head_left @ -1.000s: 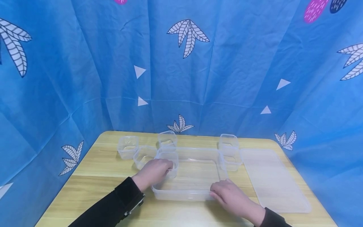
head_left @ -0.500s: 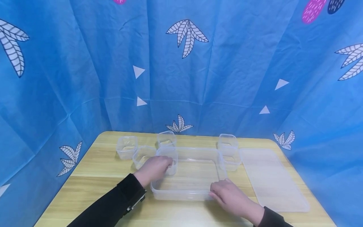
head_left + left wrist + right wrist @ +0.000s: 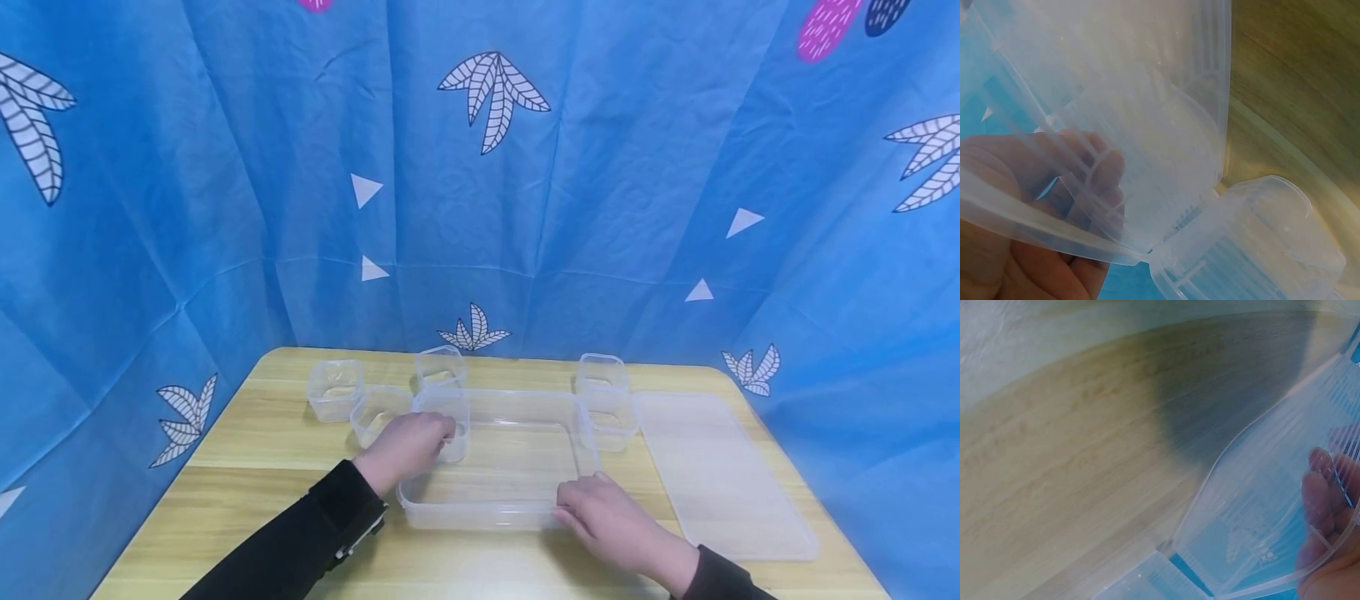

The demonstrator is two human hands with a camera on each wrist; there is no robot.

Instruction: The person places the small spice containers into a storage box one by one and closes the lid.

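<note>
Clear plastic rectangular box (image 3: 487,515) sits on light wood-grain worktop (image 3: 247,500), opening up, long axis left to right. Inside its far left corner: small clear plastic square cup (image 3: 442,402), gripped by left hand (image 3: 408,447), which covers the cup's near side. Right hand (image 3: 607,517) grips the box's near right corner. Matching clear cups (image 3: 335,392) stand around: two left, one behind, two right. Flat translucent rectangular panel (image 3: 723,475) lies farther right. Blue leaf-print curtain (image 3: 480,225) behind.
</note>
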